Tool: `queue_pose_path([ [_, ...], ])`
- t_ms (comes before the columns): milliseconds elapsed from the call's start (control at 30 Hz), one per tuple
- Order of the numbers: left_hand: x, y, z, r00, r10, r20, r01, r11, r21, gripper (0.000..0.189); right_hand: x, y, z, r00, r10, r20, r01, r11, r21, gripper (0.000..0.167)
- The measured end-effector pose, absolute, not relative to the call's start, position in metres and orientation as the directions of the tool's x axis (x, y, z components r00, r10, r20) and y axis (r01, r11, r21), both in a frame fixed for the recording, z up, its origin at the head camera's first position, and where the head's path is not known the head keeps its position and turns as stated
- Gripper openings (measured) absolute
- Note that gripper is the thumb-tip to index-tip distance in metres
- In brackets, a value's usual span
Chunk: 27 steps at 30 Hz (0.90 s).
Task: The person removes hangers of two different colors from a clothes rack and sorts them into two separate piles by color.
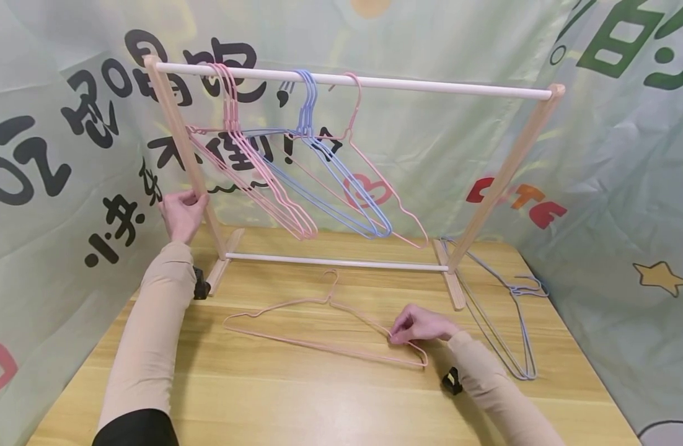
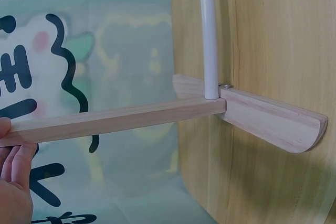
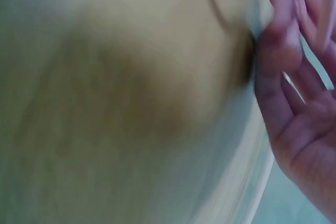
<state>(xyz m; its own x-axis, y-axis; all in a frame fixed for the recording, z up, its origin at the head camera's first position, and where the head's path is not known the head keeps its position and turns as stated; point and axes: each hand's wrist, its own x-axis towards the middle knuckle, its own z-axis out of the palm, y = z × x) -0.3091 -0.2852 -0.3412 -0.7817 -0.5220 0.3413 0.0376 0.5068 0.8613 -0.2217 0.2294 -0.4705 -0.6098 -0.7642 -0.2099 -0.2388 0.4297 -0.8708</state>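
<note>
In the head view my left hand (image 1: 183, 214) grips the left wooden post (image 1: 176, 124) of a clothes rack. The left wrist view shows thumb and fingers (image 2: 18, 166) on either side of that post (image 2: 121, 120). A pink clothes hanger (image 1: 319, 349) lies on the table, its hook pointing toward the rack. My right hand (image 1: 421, 324) pinches its right shoulder. Blurred in the right wrist view, the same hand (image 3: 299, 77) has curled fingers with the pink wire (image 3: 326, 14) among them. Several pink hangers (image 1: 269, 167) and blue hangers (image 1: 333, 167) hang from the white top rail (image 1: 431, 85).
Two or so blue-grey hangers (image 1: 522, 334) lie beside the rack's right foot (image 1: 452, 279). A lower white bar (image 1: 336, 262) joins the feet just above the wooden table (image 1: 297, 402). Printed cloth (image 1: 615, 186) encloses the back and sides.
</note>
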Motion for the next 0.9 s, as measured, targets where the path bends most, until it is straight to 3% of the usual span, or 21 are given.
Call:
queue_pose_path([
  [100, -0.309, -0.285, -0.342, -0.783, -0.520, 0.341, 0.036, 0.509, 0.860, 0.031, -0.221, 0.218, -0.470, -0.632, -0.759, -0.157, -0.325, 0.443, -0.835, 0.013],
  [433, -0.309, -0.286, -0.342, -0.785, -0.517, 0.340, 0.041, 0.505, 0.862, 0.031, -0.224, 0.192, -0.474, -0.602, -0.796, -0.062, -0.435, 0.392, -0.811, 0.011],
  [900, -0.310, -0.285, -0.341, -0.774, -0.517, 0.365, 0.054, 0.520, 0.852, 0.030, -0.226, 0.174, -0.474, -0.660, -0.745, -0.094, -0.391, 0.448, -0.804, 0.012],
])
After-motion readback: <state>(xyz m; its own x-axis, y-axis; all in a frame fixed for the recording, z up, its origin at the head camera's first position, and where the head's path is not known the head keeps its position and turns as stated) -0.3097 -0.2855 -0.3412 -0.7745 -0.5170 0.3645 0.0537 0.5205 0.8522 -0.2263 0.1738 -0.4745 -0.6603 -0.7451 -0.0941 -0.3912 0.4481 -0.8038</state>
